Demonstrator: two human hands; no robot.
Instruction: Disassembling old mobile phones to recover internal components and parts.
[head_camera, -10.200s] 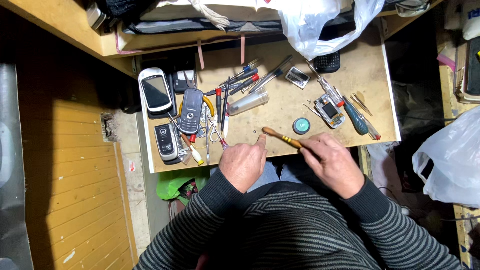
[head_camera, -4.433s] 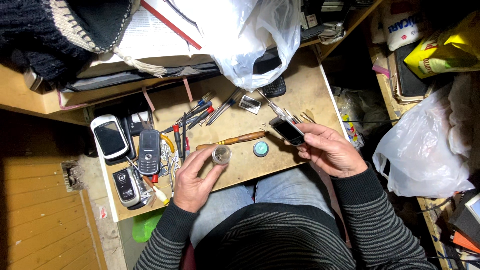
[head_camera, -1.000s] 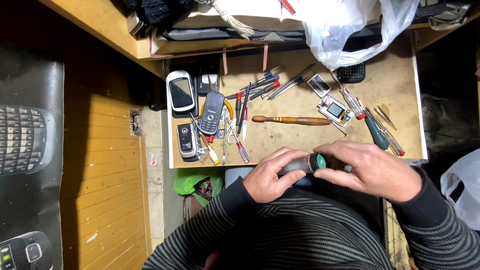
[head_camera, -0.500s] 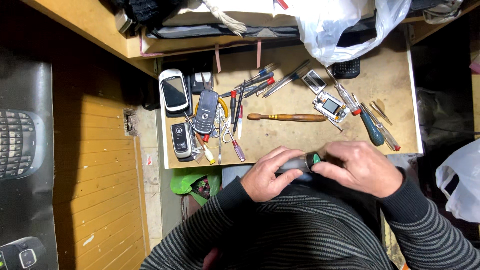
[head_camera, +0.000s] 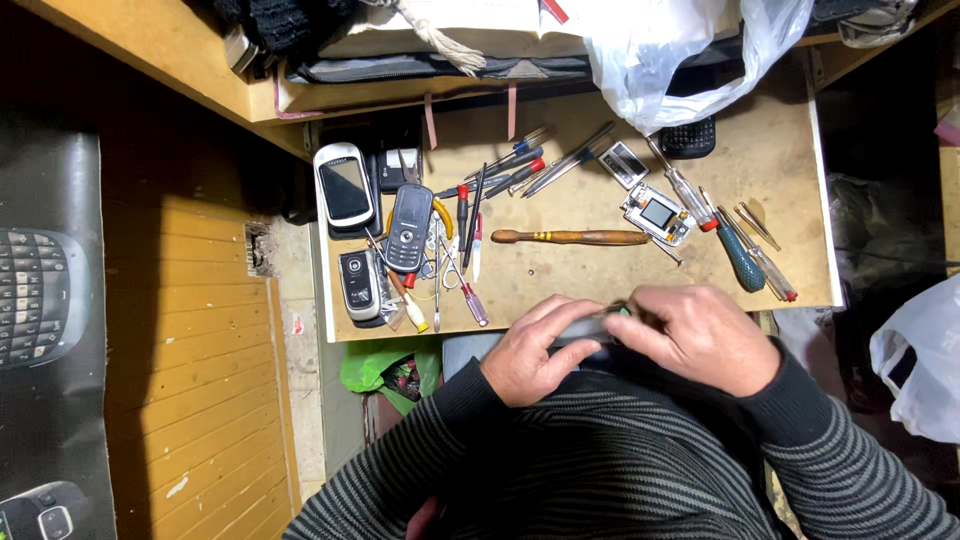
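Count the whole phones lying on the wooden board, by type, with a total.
White touchscreen phone: 1
Grey keypad phone: 1
Silver flip phone: 1
Black keypad phone under the plastic bag: 1
Total: 4
The dark thing between the two hands is mostly hidden, so not counted.

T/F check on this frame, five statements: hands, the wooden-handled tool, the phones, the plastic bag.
1. Both hands meet at the near edge of the work board. True: left hand and right hand close together on a small dark object.
2. The wooden-handled tool is in the right hand. False: it lies on the board.
3. Phones lie at the board's left end. True.
4. The white plastic bag lies on the floor. False: it hangs over the board's far edge.
5. The board holds only phones. False: screwdrivers too.
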